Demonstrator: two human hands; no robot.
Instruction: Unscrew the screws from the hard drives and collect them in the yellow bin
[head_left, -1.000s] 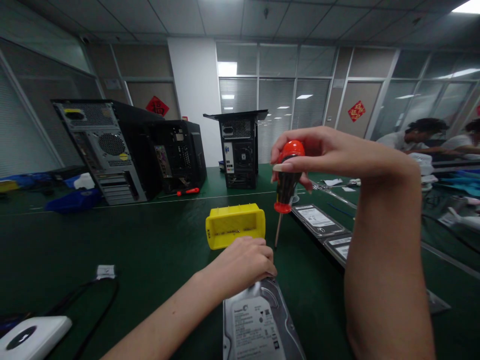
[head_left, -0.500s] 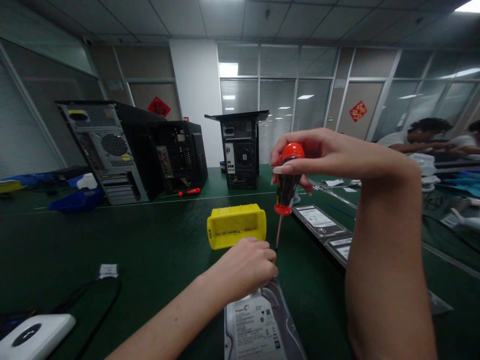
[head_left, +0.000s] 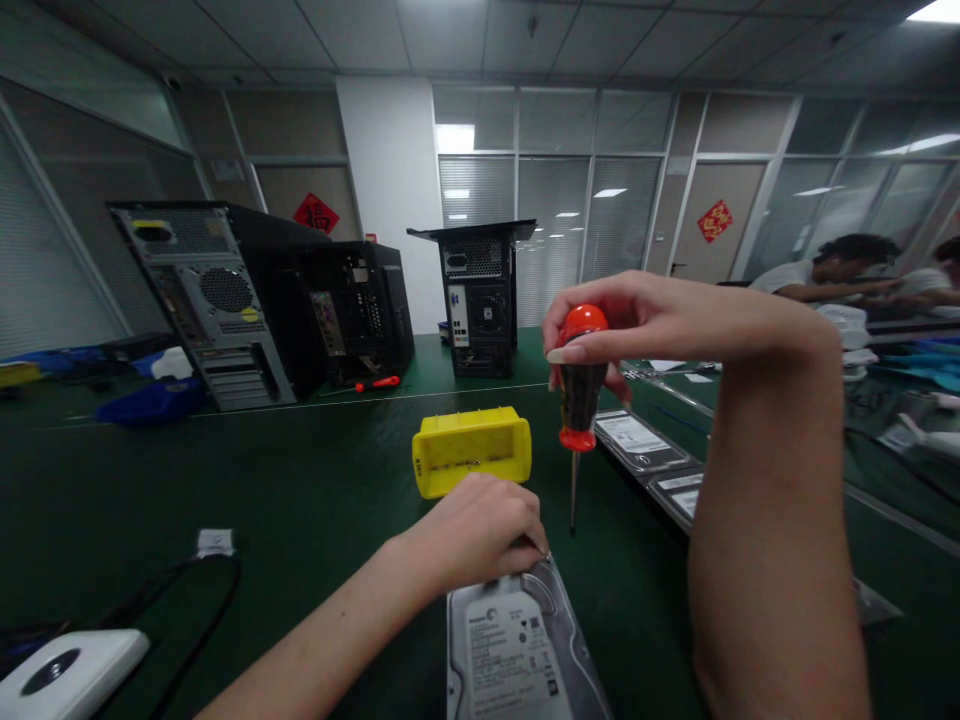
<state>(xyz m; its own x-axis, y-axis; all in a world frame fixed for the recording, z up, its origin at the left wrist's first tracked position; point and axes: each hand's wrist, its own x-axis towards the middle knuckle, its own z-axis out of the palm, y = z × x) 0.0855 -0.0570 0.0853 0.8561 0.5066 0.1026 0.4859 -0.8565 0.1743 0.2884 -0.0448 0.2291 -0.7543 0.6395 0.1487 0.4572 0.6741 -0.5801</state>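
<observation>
My right hand (head_left: 637, 325) is closed round the top of a red and black screwdriver (head_left: 579, 400), held upright with its tip just above the green table, to the right of my left hand. My left hand (head_left: 480, 530) rests with its fingers curled on the far top edge of a silver hard drive (head_left: 517, 650) lying flat near me; what the fingertips pinch is hidden. A yellow plastic bin (head_left: 471, 450) stands just beyond my left hand.
More hard drives (head_left: 641, 440) lie in a row at the right. Several open computer towers (head_left: 217, 300) and a red screwdriver (head_left: 379, 383) stand at the back. A white device (head_left: 64, 670) with black cables lies near left. Other people sit at the far right.
The screwdriver has shifted down and to the right, its tip now away from my left hand. My left hand has stayed on the drive's far edge.
</observation>
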